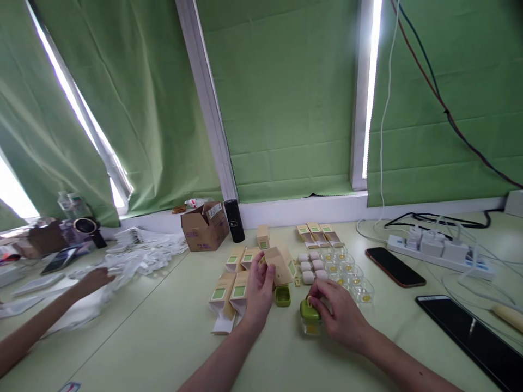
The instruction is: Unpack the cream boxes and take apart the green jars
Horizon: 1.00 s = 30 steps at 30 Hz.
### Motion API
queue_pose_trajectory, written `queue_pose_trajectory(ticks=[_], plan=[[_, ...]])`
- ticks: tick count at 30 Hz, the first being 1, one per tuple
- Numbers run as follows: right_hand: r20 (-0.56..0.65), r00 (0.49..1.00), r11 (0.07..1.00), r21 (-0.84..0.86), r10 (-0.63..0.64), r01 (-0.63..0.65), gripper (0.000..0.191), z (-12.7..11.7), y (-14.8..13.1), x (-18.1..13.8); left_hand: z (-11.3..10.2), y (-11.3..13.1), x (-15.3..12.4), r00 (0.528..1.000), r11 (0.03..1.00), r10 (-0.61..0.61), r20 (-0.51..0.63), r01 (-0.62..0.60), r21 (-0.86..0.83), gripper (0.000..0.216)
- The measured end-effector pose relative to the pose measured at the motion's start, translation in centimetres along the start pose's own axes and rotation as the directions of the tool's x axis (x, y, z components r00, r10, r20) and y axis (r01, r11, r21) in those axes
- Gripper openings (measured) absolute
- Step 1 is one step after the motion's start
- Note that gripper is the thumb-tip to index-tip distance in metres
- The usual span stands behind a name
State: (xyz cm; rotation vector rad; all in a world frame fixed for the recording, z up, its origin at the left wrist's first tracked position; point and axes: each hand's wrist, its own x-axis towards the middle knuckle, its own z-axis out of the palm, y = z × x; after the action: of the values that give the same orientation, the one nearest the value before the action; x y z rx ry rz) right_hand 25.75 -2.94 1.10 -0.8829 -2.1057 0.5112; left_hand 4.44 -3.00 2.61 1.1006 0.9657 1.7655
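Note:
My left hand pinches a folded beige carton, held upright above the table. My right hand is closed on the green lid of a small clear jar, which has something yellow low inside. Between my hands lies a small open green square cup. Just beyond are rows of pale pink square blocks and several clear containers with yellow spots. Beige cartons with green labels stand with flaps open by my left hand. My right fingertips partly cover the lid.
More beige cartons stand at the back. A brown cardboard box and a black cylinder are behind to the left. Phones and a power strip lie right. At left, another person's hand is by white strips.

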Motion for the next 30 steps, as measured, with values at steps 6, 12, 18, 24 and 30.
queue_pose_trajectory(ticks=[6, 12, 18, 24, 30], plan=[[0.070, 0.992, 0.989, -0.099, -0.101, 0.108, 0.011, 0.2, -0.1, -0.2, 0.3, 0.4, -0.4, 0.983, 0.960, -0.182, 0.003, 0.178, -0.217, 0.065], [0.097, 0.986, 0.984, -0.105, -0.135, 0.145, 0.012, 0.1, -0.1, -0.2, 0.4, 0.6, -0.7, 0.964, 0.930, -0.237, 0.119, 0.261, -0.258, 0.045], [0.116, 0.988, 0.991, -0.071, -0.100, 0.109, 0.009, -0.5, -0.6, -0.3, 0.3, 0.3, -0.7, 0.951, 0.926, -0.261, 0.168, 0.296, -0.236, 0.041], [-0.068, 0.996, 0.981, 0.188, 0.056, -0.042, 0.018, -0.8, -0.6, 0.4, 0.7, 0.6, -1.2, 0.948, 0.940, -0.280, 0.150, 0.302, -0.156, 0.053], [-0.104, 0.977, 0.901, 0.415, 0.188, -0.130, 0.040, -0.5, -0.6, 1.0, 1.0, 0.7, -1.7, 0.962, 0.980, -0.193, 0.195, 0.199, -0.010, 0.058]])
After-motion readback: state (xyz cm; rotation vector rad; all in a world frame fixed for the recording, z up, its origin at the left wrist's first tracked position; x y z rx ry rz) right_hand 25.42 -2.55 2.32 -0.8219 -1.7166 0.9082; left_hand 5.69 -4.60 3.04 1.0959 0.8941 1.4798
